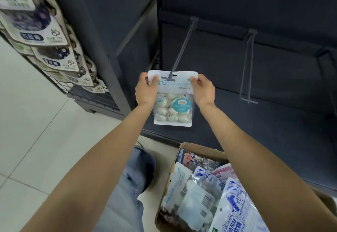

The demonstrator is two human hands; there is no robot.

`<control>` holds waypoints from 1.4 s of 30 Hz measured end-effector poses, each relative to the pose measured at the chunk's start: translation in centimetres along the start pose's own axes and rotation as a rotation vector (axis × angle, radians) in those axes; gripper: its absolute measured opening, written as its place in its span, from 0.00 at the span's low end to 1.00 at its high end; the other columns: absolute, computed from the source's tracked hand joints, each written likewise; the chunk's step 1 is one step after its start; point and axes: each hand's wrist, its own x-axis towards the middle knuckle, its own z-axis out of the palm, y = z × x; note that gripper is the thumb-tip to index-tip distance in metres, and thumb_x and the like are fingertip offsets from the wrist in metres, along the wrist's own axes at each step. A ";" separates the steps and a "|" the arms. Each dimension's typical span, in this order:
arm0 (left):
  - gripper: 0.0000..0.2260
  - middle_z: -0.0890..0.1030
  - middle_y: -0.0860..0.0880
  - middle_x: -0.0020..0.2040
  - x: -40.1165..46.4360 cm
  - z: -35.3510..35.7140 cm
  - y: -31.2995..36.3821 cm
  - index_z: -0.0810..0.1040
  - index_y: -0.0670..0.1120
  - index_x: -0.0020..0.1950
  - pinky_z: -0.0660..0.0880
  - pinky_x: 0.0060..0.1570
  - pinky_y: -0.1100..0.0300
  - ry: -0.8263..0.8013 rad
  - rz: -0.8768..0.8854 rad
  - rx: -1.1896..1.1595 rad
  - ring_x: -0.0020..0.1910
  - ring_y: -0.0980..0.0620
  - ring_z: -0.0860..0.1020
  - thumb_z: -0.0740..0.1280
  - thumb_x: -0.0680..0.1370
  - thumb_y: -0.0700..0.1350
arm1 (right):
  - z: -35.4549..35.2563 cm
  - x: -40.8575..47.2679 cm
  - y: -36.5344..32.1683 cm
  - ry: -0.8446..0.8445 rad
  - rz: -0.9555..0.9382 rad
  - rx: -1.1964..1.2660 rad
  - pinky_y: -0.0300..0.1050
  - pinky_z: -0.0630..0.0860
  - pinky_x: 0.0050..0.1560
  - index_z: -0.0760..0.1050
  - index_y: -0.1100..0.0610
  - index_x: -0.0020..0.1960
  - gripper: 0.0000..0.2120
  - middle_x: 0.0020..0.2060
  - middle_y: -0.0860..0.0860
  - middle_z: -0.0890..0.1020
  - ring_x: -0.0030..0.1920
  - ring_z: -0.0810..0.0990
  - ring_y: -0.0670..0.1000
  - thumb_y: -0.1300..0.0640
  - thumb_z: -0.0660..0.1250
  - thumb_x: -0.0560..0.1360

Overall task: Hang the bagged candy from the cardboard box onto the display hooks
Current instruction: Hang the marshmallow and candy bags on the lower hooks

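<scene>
Both of our hands are up at the dark display panel [255, 67], gripping one bag of candy [173, 98] by its top corners. Our left hand [145, 90] pinches the upper left corner, thumb on the front of the white header and the fingers curled behind it. Our right hand [203, 88] pinches the upper right corner the same way. We hold the bag upright, facing us, its clear lower half showing round pale candies. Its hang hole sits at the tip of the left display hook [182, 49]; the hook's crossbar end lies against the header at the hole, though we cannot tell whether the hole is fully over it. That hook reaches out from a rail near the panel's upper edge.

A second display hook [249, 67] juts from the same rail to the right, bare, and part of a third shows at the panel's right edge.

Below our right forearm, the cardboard box [184, 146] stands open on the pale tiled floor [36, 122], against the foot of the panel. It holds more bagged candy [193, 195], lying flat and overlapping, white and blue packs among them.

At the upper left, a wire rack [87, 93] carries rows of hanging snack pouches [52, 52]. Our knee in blue jeans [135, 177] shows beside the box's left edge.
</scene>
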 end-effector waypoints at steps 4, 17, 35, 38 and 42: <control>0.11 0.79 0.48 0.49 3.1 1.8 0.7 0.73 0.45 0.52 0.73 0.49 0.58 -0.031 0.051 -0.012 0.47 0.51 0.77 0.65 0.78 0.53 | 0.5 3.0 -0.6 0.143 -0.039 -0.137 0.42 0.64 0.37 0.72 0.55 0.38 0.13 0.41 0.53 0.72 0.40 0.71 0.52 0.51 0.60 0.79; 0.23 0.73 0.51 0.68 10.0 5.4 6.0 0.63 0.51 0.74 0.65 0.67 0.58 -0.380 -0.003 -0.260 0.62 0.58 0.71 0.62 0.80 0.41 | -0.2 8.9 -3.4 -0.070 0.073 0.246 0.35 0.68 0.50 0.54 0.49 0.76 0.29 0.67 0.47 0.72 0.58 0.72 0.46 0.62 0.59 0.79; 0.14 0.79 0.49 0.59 -21.4 0.5 -6.1 0.74 0.46 0.63 0.70 0.58 0.61 -0.801 0.221 0.490 0.59 0.52 0.77 0.67 0.77 0.43 | -13.8 -22.6 19.9 -0.288 -0.112 -0.735 0.60 0.56 0.71 0.66 0.54 0.72 0.26 0.73 0.54 0.65 0.74 0.59 0.60 0.51 0.66 0.76; 0.27 0.70 0.48 0.70 -24.3 2.1 -7.3 0.65 0.48 0.72 0.66 0.64 0.56 -0.996 0.398 0.798 0.68 0.48 0.68 0.69 0.76 0.50 | -15.2 -24.9 22.5 -0.487 -0.053 -0.918 0.67 0.50 0.71 0.46 0.45 0.78 0.41 0.78 0.48 0.41 0.77 0.41 0.55 0.39 0.66 0.74; 0.35 0.64 0.46 0.74 -26.2 4.1 -8.2 0.58 0.48 0.76 0.62 0.70 0.52 -1.150 0.419 0.961 0.72 0.47 0.62 0.69 0.74 0.57 | -15.6 -25.2 23.5 -0.441 0.009 -0.960 0.72 0.52 0.69 0.43 0.42 0.77 0.46 0.77 0.48 0.39 0.76 0.38 0.58 0.35 0.68 0.70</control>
